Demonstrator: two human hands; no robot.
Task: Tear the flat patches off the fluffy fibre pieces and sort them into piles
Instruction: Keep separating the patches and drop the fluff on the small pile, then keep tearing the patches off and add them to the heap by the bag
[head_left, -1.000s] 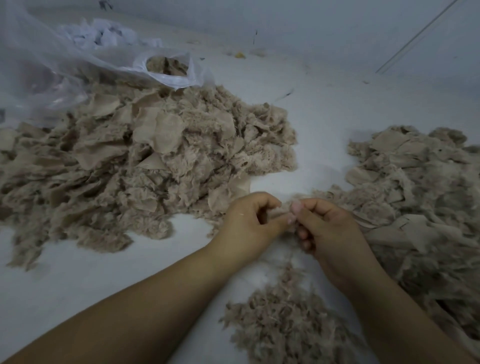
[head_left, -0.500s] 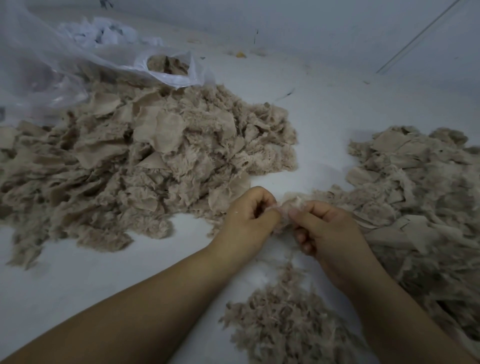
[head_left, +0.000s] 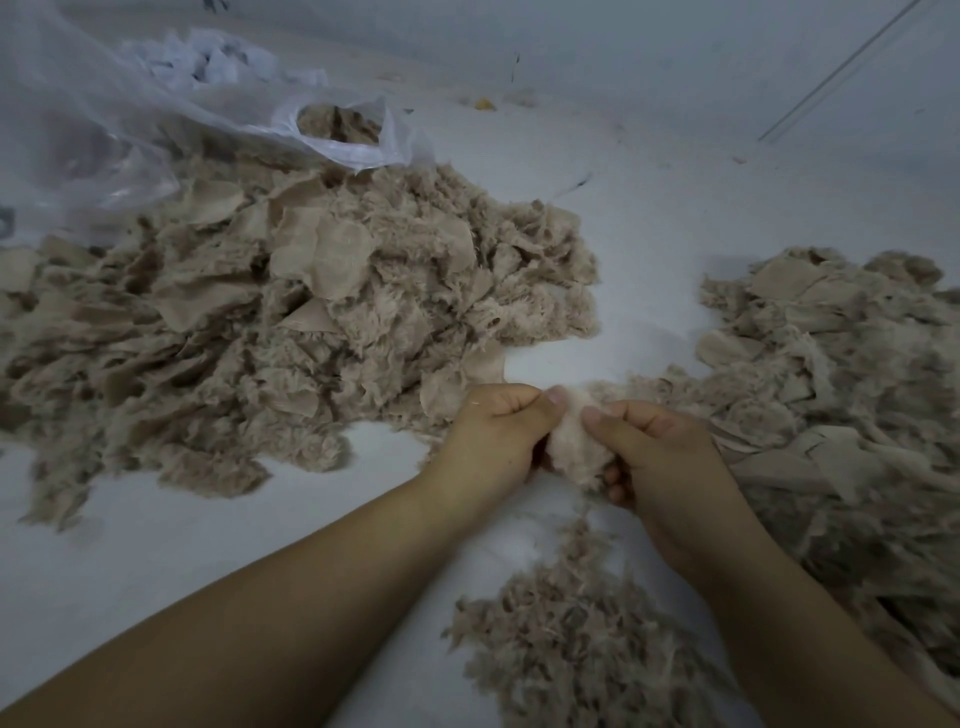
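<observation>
Both fists closed on one fluffy fibre piece (head_left: 574, 447) — left hand (head_left: 498, 436), right hand (head_left: 660, 457); big pile (head_left: 291, 322) toward the white surface's (head_left: 156, 545) left edge.

Your white floor (head_left: 649, 249) carried a big fibre heap (head_left: 291, 322) at left, a second pile (head_left: 831, 374) at right, loose fluff (head_left: 571, 639) nearest you, a plastic bag (head_left: 104, 130) beyond.

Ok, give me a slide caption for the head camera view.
Both hands, left hand and right hand, pull a fluffy fibre piece apart between three beige piles.
</observation>
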